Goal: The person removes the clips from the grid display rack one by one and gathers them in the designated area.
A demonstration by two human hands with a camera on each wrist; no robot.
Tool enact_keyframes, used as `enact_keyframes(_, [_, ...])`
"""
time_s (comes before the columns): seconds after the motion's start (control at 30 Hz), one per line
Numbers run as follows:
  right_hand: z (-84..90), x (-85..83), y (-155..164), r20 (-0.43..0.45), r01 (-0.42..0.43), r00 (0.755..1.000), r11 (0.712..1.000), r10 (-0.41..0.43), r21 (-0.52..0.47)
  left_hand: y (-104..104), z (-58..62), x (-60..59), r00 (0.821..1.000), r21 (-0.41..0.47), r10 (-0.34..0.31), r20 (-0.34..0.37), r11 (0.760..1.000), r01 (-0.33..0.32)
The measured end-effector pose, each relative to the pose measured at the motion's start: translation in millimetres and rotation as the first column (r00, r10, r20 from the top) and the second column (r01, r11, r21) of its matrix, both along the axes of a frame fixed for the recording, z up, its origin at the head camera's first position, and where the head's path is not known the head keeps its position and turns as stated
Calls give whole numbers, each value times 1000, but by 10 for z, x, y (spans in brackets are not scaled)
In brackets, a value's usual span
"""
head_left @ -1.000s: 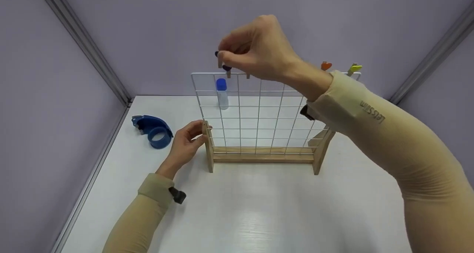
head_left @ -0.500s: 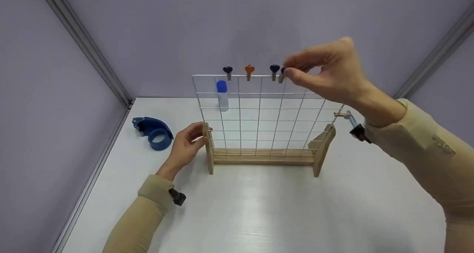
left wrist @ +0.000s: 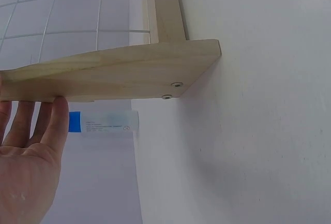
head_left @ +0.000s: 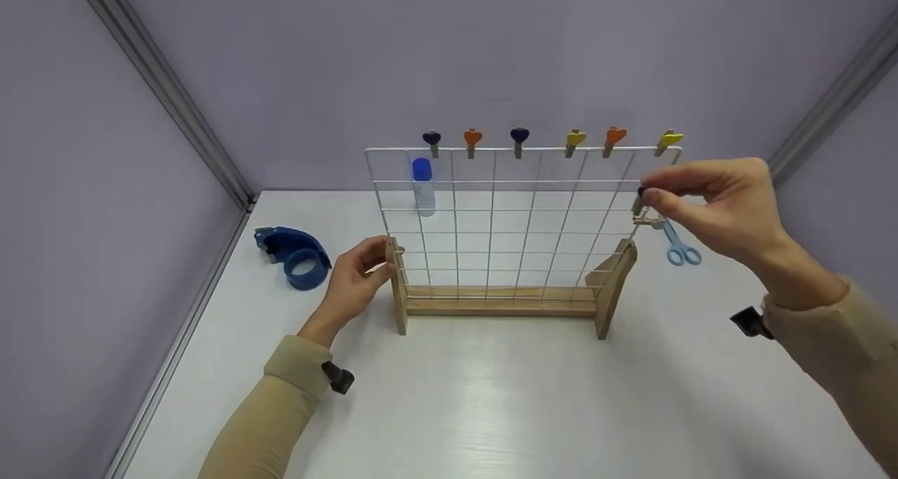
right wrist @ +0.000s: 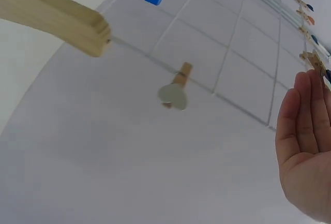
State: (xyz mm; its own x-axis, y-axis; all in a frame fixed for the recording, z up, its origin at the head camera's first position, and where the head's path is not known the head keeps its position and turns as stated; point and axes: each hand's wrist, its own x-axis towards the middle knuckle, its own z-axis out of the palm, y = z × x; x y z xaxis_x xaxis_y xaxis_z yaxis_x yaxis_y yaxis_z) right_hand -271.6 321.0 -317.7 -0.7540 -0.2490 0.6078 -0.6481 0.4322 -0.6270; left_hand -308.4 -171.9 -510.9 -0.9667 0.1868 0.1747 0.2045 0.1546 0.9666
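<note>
Right hand point(head_left: 729, 202): its thumb and forefinger pinched a dark-topped peg point(head_left: 638, 204) beside the right edge of the wire grid point(head_left: 493, 182), just above the pale-hearted peg point(right wrist: 173, 94) clipped there; whether it touched the wire I couldn't tell.
Left hand point(head_left: 354, 282): it gripped the left post point(head_left: 398, 297) of the wooden stand point(head_left: 498, 309), thumb in front, fingertips showing on the far side.
Top row point(head_left: 520, 142): six heart pegs sat along the grid's top edge, a dark one nearest the left corner, a yellow one at the right corner.
Peg and wire: to my mind, the peg wanted a firm squeeze at its back ends and a square approach to the side wire, clear of its pale neighbour, with the stand held steady.
Bench point(head_left: 477, 395): a tape dispenser point(head_left: 302, 258) lay near the left edge, a blue-capped bottle point(head_left: 424, 195) stood near the far edge, and scissors point(head_left: 679, 249) lay past the stand's right end.
Hand's shift: half a second earlier the right hand was up at the grid's top edge, hiding three pegs; now it was lower, at the right edge, and those showed. The left hand hadn't left its post.
</note>
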Motion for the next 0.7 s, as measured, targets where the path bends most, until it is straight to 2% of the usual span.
enact_keyframes(0.13, [-250,31,254,95,65,994,991,-54,-120,3,-8,15,1000,11,8,-7,1000,-8])
enact_keyframes(0.23, [-445,53,452,198,124,976,973,-85,-197,11,-6,21,1000,9,7,-7,1000,-7])
enact_keyframes(0.3, [-601,58,595,271,159,957,967,-101,-198,13,-6,24,1000,6,2,-1,1000,-2])
enact_keyframes(0.37, [-801,31,743,329,157,941,966,-83,-206,10,-8,25,1000,4,0,8,1000,0])
enact_keyframes(0.4, [-907,11,811,363,158,929,966,-75,-206,8,-5,29,1000,6,1,12,1000,-1])
enact_keyframes(0.5, [-1235,-71,996,460,184,881,975,-108,-123,-2,-2,31,1000,4,4,14,1000,-4])
enact_keyframes(0.7, [-1776,-236,1206,616,225,761,974,-202,41,1,0,17,1000,13,2,6,1000,-2])
